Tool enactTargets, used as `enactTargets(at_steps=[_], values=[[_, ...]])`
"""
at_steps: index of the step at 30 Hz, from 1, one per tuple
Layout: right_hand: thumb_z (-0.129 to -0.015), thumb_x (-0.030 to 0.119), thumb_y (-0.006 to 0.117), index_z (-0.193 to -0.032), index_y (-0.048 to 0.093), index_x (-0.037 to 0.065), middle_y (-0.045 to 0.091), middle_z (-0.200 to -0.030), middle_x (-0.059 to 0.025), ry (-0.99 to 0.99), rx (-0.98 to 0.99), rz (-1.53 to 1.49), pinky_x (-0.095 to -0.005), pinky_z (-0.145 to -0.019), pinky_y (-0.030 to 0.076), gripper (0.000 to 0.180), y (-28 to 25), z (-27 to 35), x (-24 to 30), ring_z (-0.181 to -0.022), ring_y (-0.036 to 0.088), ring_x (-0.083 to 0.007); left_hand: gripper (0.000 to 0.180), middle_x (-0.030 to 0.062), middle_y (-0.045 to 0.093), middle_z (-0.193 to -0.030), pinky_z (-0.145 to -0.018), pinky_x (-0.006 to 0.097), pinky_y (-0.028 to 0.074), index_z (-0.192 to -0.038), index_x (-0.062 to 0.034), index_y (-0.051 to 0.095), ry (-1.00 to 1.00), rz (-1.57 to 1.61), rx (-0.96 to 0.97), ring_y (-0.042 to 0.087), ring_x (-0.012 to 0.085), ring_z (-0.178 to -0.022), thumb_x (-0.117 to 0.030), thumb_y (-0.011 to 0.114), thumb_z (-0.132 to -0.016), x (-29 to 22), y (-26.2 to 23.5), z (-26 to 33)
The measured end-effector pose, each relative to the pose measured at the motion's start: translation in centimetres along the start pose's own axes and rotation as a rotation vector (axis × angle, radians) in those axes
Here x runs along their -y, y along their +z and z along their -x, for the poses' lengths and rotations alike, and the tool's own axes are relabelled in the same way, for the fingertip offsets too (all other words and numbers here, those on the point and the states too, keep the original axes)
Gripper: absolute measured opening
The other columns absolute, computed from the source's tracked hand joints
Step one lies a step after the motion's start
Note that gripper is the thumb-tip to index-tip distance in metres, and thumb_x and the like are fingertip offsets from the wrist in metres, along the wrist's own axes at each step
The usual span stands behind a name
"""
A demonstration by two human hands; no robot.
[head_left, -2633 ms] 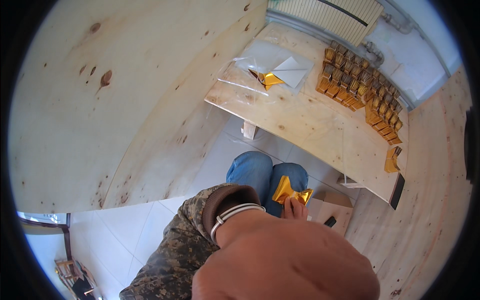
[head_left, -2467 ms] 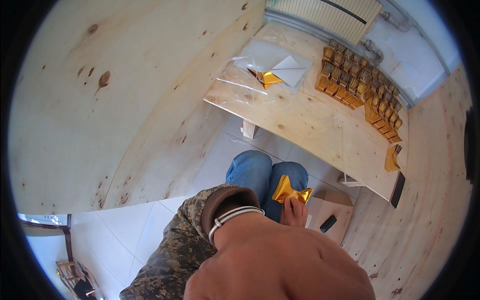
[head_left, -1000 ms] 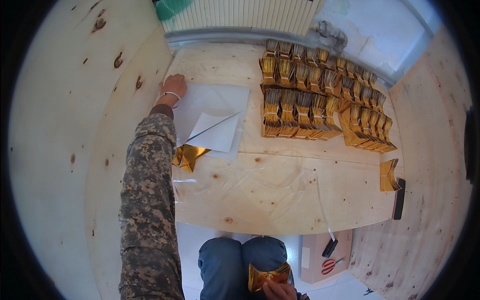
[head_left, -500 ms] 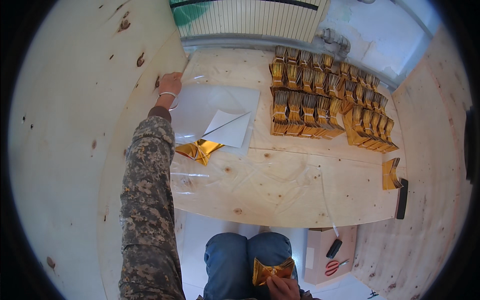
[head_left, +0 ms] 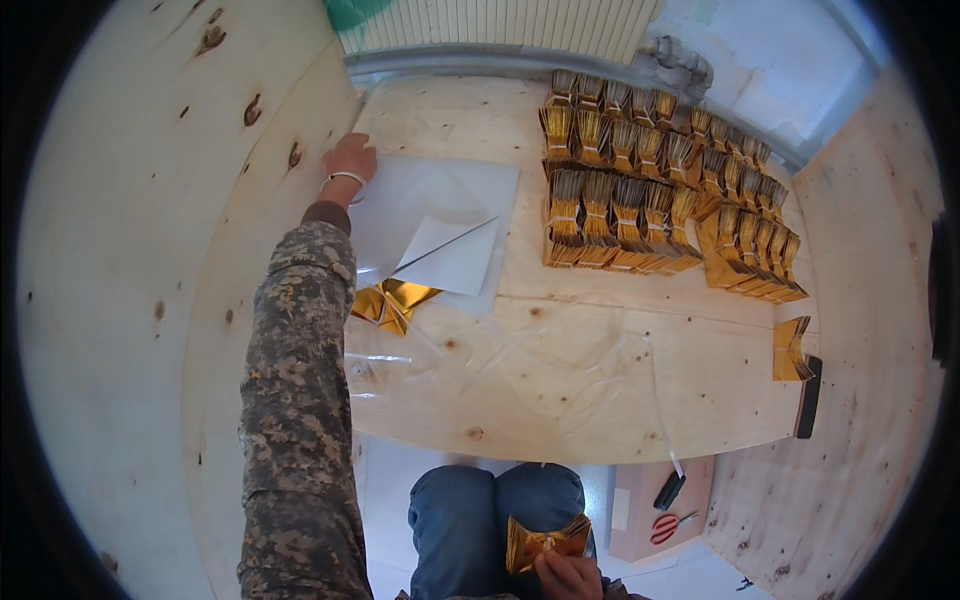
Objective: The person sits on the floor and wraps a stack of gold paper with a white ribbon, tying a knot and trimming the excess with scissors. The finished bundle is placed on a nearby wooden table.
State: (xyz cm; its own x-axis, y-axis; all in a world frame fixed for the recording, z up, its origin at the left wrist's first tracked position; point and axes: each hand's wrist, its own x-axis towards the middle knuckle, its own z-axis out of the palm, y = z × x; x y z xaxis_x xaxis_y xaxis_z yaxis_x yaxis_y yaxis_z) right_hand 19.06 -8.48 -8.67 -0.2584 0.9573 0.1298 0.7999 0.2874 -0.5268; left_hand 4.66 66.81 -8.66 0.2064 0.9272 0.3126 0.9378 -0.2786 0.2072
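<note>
My left hand (head_left: 350, 158) reaches to the table's far left, at the corner of a clear plastic sheet (head_left: 395, 185). Its fingers look curled, and what they grip, if anything, is hidden. Low in the view, my right hand (head_left: 568, 577) pinches a bundle of folded gold foil paper (head_left: 540, 543), pinched in at its middle, over my lap. On the plastic sheet rest a white paper sheet (head_left: 440, 262) and a thin dark rod (head_left: 450, 243) lying slantwise. Beside them, nearer me, lies a crumpled gold foil piece (head_left: 405, 302).
Rows of tied gold paper bundles (head_left: 625, 215) stand at the table's back right. One bundle (head_left: 792, 350) sits apart by the right edge, next to a black bar (head_left: 809, 398). Below, a box (head_left: 630, 520) bears red-handled scissors (head_left: 668, 527) and a black object (head_left: 669, 491) with a pale strip.
My left hand has shifted slightly toward me and to the right along the plastic sheet. The view has tilted a little. My right hand keeps the gold bundle in place.
</note>
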Motion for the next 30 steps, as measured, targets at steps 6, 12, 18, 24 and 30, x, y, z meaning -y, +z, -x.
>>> enactTargets(at_steps=[6, 12, 18, 24, 30], values=[[-0.085, 0.003, 0.059, -0.133, 0.061, -0.004, 0.054, -0.142, -0.0244, 0.019, -0.082, 0.113, -0.0428, -0.104, 0.048, 0.048, -1.6, -1.6, 1.7, -0.125, 0.058, -0.0386, 0.020, 0.0099, 0.076, -0.101, -0.076, 0.033, 0.058, -0.104, -0.0091, 0.078, -0.121, 0.683, -0.353, 0.073, 0.0177, -0.085, -0.011, 0.076, -0.084, -0.8, -7.9, -1.2], [-0.081, 0.001, 0.071, -0.118, 0.070, 0.001, 0.063, -0.121, -0.0126, 0.123, -0.172, 0.112, -0.0367, -0.087, 0.052, 0.037, -4.4, -4.0, 3.6, -0.101, 0.063, -0.0285, 0.022, 0.0026, 0.075, -0.099, -0.069, 0.025, 0.057, -0.110, -0.0054, 0.076, -0.153, 1.315, -0.430, 0.070, 0.0099, -0.083, -0.004, 0.075, -0.088, -4.2, -21.2, 3.4], [-0.083, 0.002, 0.067, -0.122, 0.068, -0.001, 0.062, -0.122, -0.0134, 0.073, -0.213, 0.087, -0.0400, -0.088, 0.050, 0.039, -4.1, -3.3, 3.7, -0.102, 0.061, -0.0304, 0.019, 0.0000, 0.074, -0.095, -0.065, 0.020, 0.053, -0.113, -0.0075, 0.076, -0.018, 1.339, -0.423, 0.068, 0.0065, -0.080, -0.011, 0.073, -0.094, -5.6, -33.7, 12.8], [-0.085, 0.003, 0.067, -0.124, 0.066, -0.002, 0.061, -0.124, -0.0133, 0.047, -0.293, 0.110, -0.0413, -0.090, 0.049, 0.040, -3.4, -2.2, 4.1, -0.107, 0.059, -0.0305, 0.018, -0.0033, 0.072, -0.095, -0.063, 0.015, 0.042, -0.112, -0.0069, 0.078, 0.361, 0.866, -0.708, 0.054, 0.0008, -0.073, -0.010, 0.072, -0.096, -8.3, -41.8, 24.9], [-0.082, 0.005, 0.071, -0.126, 0.063, -0.003, 0.061, -0.121, -0.0144, 0.075, -0.282, 0.022, -0.0428, -0.093, 0.048, 0.045, -3.1, -1.6, 4.1, -0.110, 0.057, -0.0321, 0.012, -0.0028, 0.071, -0.091, -0.061, 0.017, 0.042, -0.103, -0.0057, 0.076, 0.531, 0.796, -0.456, 0.052, 0.0004, -0.069, 0.000, 0.072, -0.093, -12.1, -40.9, 37.7]])
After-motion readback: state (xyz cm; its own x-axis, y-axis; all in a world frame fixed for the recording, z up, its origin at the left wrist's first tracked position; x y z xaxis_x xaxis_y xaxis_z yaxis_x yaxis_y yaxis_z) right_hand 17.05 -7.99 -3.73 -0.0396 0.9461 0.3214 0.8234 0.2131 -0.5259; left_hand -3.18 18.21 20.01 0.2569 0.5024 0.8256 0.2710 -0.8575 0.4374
